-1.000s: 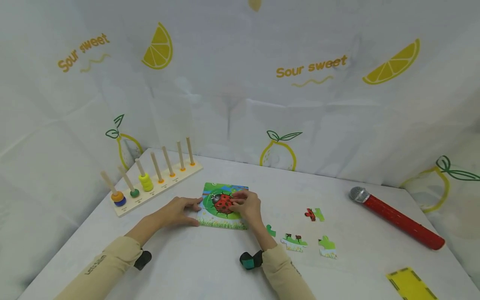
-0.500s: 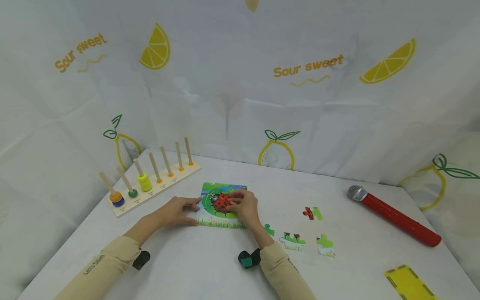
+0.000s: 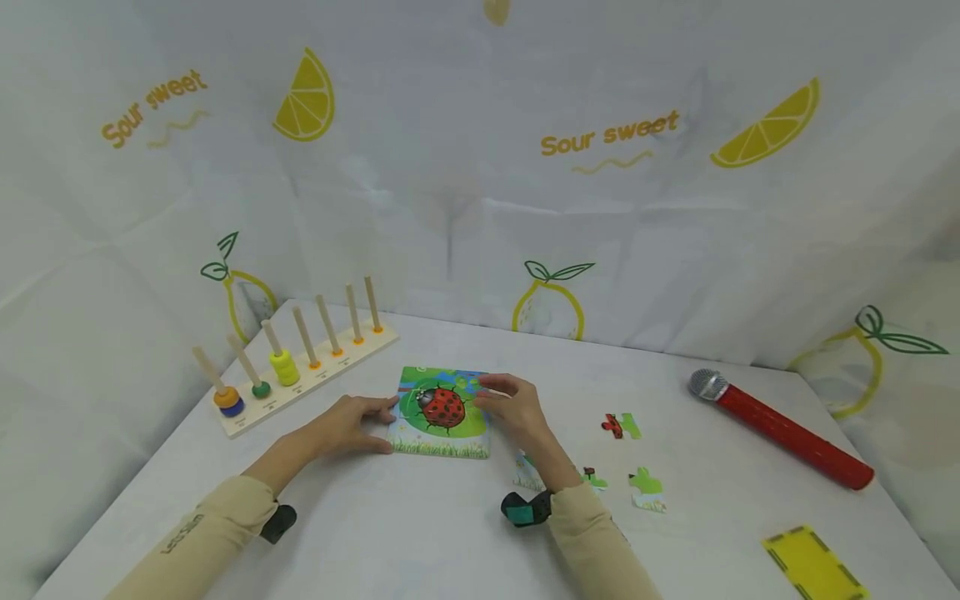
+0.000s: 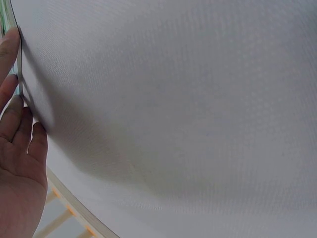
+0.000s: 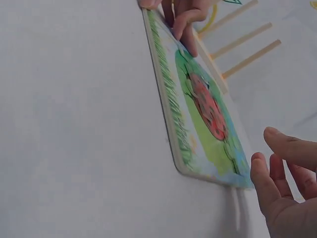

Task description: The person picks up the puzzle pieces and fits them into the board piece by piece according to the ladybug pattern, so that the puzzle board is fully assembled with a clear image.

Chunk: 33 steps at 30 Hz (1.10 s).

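Observation:
A square ladybug puzzle (image 3: 438,446), with a red beetle on green and a strip of grass along its near edge, lies flat on the white table. My left hand (image 3: 348,427) rests along the puzzle's left side, its fingertips against the edge in the left wrist view and its thumb at the near left corner. Just off the right side is my right hand (image 3: 519,412), thumb and fingers apart with nothing between them, as the right wrist view shows. Loose puzzle pieces lie to the right: a red-and-green one (image 3: 621,426), a green-and-white one (image 3: 647,490) and others partly behind my right forearm.
At the back left stands a wooden peg board (image 3: 255,414) with coloured rings on some pegs. A red microphone (image 3: 795,437) lies at the right, and a yellow card (image 3: 813,562) near the front right. A white cloth printed with lemons (image 3: 450,167) hangs behind the table.
My right hand has moved right, off the ladybug's picture to the puzzle's right side, and its fingers have spread. My left hand stays at the left edge. The head view has shifted slightly.

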Each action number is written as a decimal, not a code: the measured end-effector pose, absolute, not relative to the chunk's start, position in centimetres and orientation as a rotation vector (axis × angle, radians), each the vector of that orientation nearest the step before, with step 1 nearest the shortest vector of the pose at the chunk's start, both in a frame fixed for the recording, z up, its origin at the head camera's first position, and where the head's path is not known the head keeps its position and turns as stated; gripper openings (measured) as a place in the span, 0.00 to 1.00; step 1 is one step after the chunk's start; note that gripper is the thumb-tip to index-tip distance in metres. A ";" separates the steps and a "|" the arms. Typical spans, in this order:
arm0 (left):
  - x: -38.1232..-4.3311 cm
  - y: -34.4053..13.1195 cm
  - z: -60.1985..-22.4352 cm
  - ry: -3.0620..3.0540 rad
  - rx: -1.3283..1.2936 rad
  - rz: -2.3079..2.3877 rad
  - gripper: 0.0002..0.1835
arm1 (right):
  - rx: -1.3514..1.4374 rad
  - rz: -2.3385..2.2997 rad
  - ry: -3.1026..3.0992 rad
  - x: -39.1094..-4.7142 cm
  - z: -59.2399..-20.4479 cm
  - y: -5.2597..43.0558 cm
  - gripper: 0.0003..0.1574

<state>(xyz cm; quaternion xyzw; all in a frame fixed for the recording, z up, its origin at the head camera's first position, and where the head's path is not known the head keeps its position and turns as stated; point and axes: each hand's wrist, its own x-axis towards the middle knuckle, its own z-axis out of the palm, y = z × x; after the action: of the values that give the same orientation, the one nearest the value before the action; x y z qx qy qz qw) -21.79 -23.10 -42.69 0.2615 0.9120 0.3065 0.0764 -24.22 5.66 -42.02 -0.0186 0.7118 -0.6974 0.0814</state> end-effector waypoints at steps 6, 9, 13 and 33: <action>-21.7 -23.3 -42.8 2.749 0.819 0.899 0.41 | 0.107 -1.995 2.148 -24.4 -40.9 10.1 0.25; -21.7 -23.6 -42.8 2.758 0.837 0.884 0.41 | 0.162 -1.967 2.155 -24.3 -40.3 12.4 0.26; -21.6 -23.9 -42.8 2.755 0.854 0.873 0.41 | 0.212 -1.924 2.182 -24.0 -39.7 15.2 0.28; -22.1 -23.2 -42.3 2.720 0.907 0.854 0.33 | 0.133 -1.714 2.468 -23.2 -40.7 26.4 0.33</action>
<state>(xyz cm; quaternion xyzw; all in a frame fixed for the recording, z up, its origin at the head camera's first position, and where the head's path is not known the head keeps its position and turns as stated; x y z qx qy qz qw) -22.07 -23.17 -42.35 0.3023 0.9066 0.2847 0.0746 -23.15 26.36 -40.72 0.0441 0.8186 -0.5687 0.0668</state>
